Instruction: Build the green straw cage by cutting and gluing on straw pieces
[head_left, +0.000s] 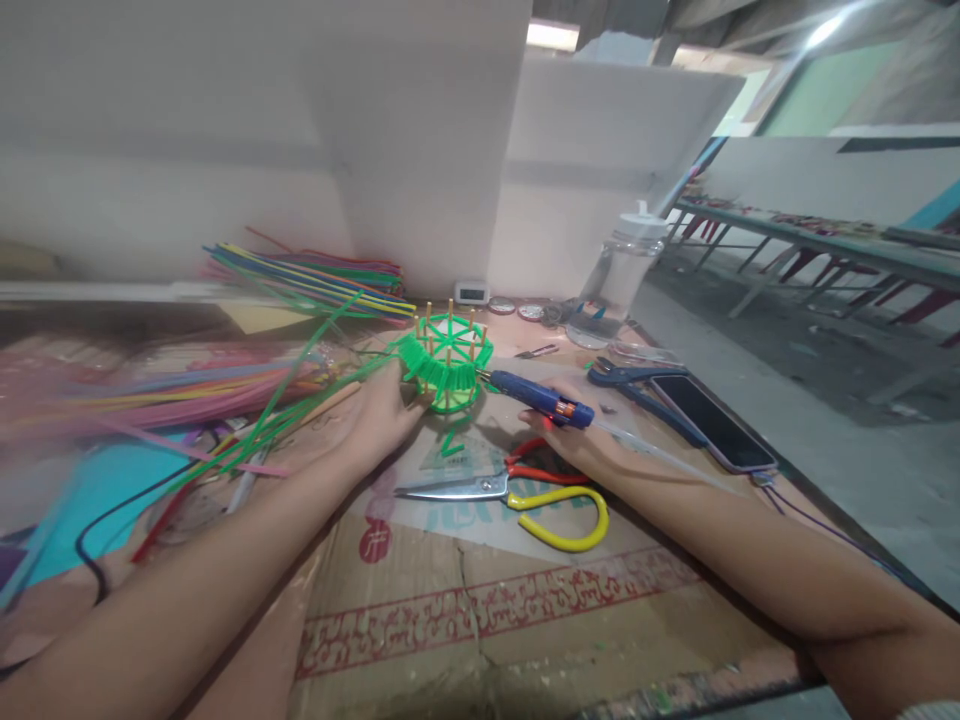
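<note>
Near the middle of the table stands a green round frame [448,372] with several upright wooden sticks around its rim and green fuzzy strips along its near side. My left hand [394,405] is closed on its left edge, the fingertips partly hidden. In my right hand [555,420] is a blue glue gun [544,396], its nozzle at the right side of the green frame. A clear glue stick [652,450] sticks out of its rear end. Scissors with a yellow and a red handle [566,537] lie just below, between my forearms. A small bent green piece [448,445] rests before the frame.
Bundles of coloured pipe cleaners [315,275] lie at the back left, more at the left. On the right are blue-handled pliers [652,395], a phone [712,420] and a water bottle [619,275]. A small digital display [472,293] stands against the white partition [420,150].
</note>
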